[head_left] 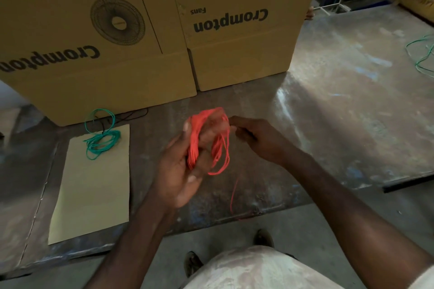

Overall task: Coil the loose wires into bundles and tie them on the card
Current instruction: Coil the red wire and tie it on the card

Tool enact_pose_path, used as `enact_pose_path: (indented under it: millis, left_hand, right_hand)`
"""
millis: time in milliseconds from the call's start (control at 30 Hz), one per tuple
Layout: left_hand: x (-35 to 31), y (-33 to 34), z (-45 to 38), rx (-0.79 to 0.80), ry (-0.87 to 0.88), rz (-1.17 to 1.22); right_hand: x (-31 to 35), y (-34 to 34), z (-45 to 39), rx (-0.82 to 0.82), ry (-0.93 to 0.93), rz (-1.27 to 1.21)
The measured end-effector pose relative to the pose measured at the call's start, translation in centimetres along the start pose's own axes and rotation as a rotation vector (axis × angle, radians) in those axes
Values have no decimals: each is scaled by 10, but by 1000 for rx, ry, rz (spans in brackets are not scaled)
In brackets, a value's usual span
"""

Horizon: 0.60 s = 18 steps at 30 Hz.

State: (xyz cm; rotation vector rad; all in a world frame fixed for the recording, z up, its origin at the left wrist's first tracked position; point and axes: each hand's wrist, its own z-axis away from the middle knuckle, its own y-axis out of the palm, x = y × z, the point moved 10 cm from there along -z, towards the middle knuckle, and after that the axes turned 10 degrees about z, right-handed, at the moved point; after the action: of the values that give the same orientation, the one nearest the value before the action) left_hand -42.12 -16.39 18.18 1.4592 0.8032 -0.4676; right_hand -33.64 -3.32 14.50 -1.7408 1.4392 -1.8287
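My left hand (180,169) grips a coil of orange-red wire (196,138) looped around its fingers, above the metal table. A loose tail of that wire (232,197) hangs down toward the table's front edge. My right hand (256,138) is just right of the coil, fingers pinched at the wire near its top; the contact is blurred. A pale yellow card (94,190) lies flat at the left of the table. A green wire bundle (103,142) rests on the card's far end, with one loop sticking past the card's edge.
Two large brown Crompton fan boxes (117,42) stand along the back of the table. Loose green wire (422,56) lies at the far right. A thin black wire (131,116) runs by the boxes' base. The table's front edge (211,223) is near my legs.
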Motion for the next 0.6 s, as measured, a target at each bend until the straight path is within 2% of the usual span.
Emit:
enact_pose_path:
  millis: [133, 233, 333, 467, 533, 600]
  left_hand:
    - [-33, 12, -14, 52, 91, 248]
    - [-69, 12, -24, 57, 242, 200]
    - [-111, 12, -32, 40, 431, 143]
    - [-143, 10, -35, -227, 667, -491]
    - [-138, 14, -40, -265, 696, -847]
    - [-123, 7, -48, -268, 634, -1154]
  right_hand:
    - [18, 36, 9, 107, 11, -78]
    - [25, 58, 17, 183, 3, -101]
    - [34, 68, 32, 232, -43, 9]
    - [67, 61, 47, 302, -109, 43]
    - [82, 55, 51, 323, -133, 48]
    - [93, 42, 52, 306, -149, 23]
